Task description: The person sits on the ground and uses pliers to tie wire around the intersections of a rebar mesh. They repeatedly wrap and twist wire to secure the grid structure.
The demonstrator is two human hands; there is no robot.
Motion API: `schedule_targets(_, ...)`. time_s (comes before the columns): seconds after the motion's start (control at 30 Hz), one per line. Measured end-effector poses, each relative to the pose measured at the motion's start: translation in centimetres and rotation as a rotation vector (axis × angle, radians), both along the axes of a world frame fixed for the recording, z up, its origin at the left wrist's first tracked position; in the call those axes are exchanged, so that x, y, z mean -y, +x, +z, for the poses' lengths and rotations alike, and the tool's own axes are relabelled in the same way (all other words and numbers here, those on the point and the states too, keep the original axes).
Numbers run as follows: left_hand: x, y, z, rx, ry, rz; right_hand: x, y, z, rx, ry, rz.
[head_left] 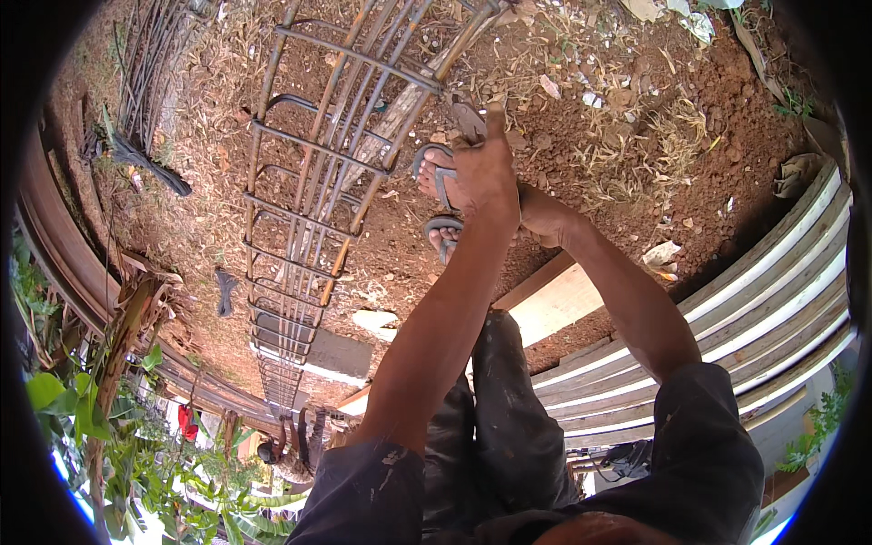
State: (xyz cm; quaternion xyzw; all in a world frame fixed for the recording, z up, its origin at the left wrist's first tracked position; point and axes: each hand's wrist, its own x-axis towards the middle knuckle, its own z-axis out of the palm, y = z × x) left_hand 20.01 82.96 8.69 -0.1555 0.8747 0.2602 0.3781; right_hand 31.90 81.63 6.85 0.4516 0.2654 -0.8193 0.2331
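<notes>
My left hand [483,173] is closed in front of two feet in dark strap sandals [443,221]. A flat, grey-brown piece [469,122] shows at its fingers, but its kind is unclear. Just behind the left wrist, my right hand [543,218] is closed, its fingers curled and partly covered by the left forearm. What it holds, if anything, is hidden. Left of both hands runs a long cage of steel rebar [313,150], with square stirrups tied around lengthwise bars. A weathered wooden strip [396,125] lies along its right side.
Stacked pale-edged boards [727,318] curve along the right. A short plank [552,304] lies below my hands, and a grey slab [336,354] sits by the cage. Loose rods [150,73] lie at upper left. Another person [295,454] is at the cage's far end, near green plants [136,436].
</notes>
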Motion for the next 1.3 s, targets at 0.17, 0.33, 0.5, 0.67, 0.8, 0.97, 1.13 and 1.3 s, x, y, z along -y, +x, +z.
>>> schedule_targets(0.17,3.9,-1.2,0.0,0.074,0.230,-0.381,-2.9,1.3,4.6,0.007,0.031,0.074)
schedule_targets(0.33,4.0,-0.4,-0.4,-0.158,0.279,-0.866,-9.9,5.1,6.6,0.083,0.069,0.304)
schedule_targets(0.5,2.6,-0.8,0.3,0.305,0.700,-0.266,-13.8,6.9,7.3,0.507,1.235,0.742)
schedule_targets(0.67,1.5,-0.7,4.2,0.480,0.567,-0.267,-9.2,1.6,7.9,0.087,0.416,-0.200)
schedule_targets(0.8,3.3,-0.7,4.0,0.433,0.729,-0.269,-6.4,-2.5,6.1,0.038,0.419,-0.519)
schedule_targets(0.97,6.5,-2.5,4.3,0.382,0.418,-0.671,-6.1,-4.4,6.9,0.139,0.771,-0.125)
schedule_targets(1.13,13.3,-4.3,5.5,0.411,0.300,-0.485,-6.4,-1.3,3.7,-0.015,1.013,0.349)
schedule_targets(1.3,26.2,-3.0,3.4,0.191,0.127,-0.137,-6.6,-3.8,4.1,-0.166,1.054,0.887)
